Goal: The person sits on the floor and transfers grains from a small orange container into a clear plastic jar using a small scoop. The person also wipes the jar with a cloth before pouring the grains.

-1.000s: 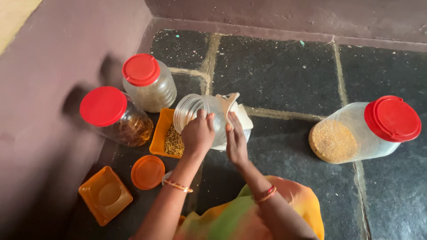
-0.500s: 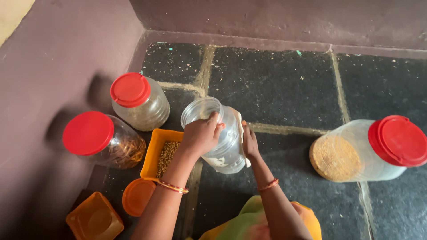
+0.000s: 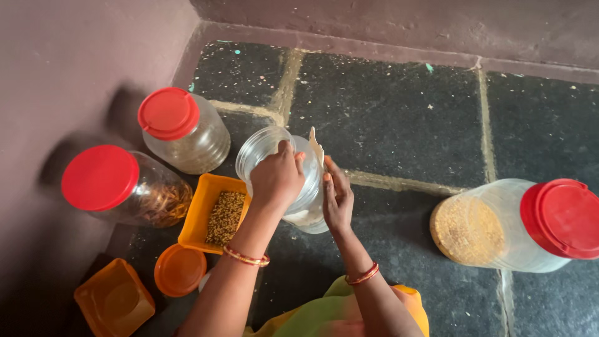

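Head view, floor corner, items as found. Your left hand [image 3: 276, 181] lay curled over the open mouth and upper side of a clear lidless jar [image 3: 293, 187], fingers wrapped round its rim and closed on it. Your right hand [image 3: 337, 201] was pressed flat against the jar's right side, fingers nearly straight and together, with a pale card-like scrap [image 3: 316, 146] standing up just above the fingertips; whether those fingers pinched it could not be told. The jar stood tilted on the dark stone floor [image 3: 399, 118], near the middle of the view, touching the yellow tray at its left.

Yellow rectangular tray [image 3: 201, 209]: holding brownish seeds [image 3: 224, 215], lying just left of the jar, under your left forearm.

Two red-lidded clear jars by the wall: one upright behind the tray [image 3: 184, 131], one lying over to the left with dark brown contents [image 3: 125, 187].

Large red-lidded jar [image 3: 511, 224]: on its side, well apart at the right, pale yellow grain heaped at its base end.

Round orange lid [image 3: 180, 269]: flat on the floor below the tray.

Orange square container [image 3: 114, 302]: beside that lid, at the lower left corner.

Bangles were on both your wrists.
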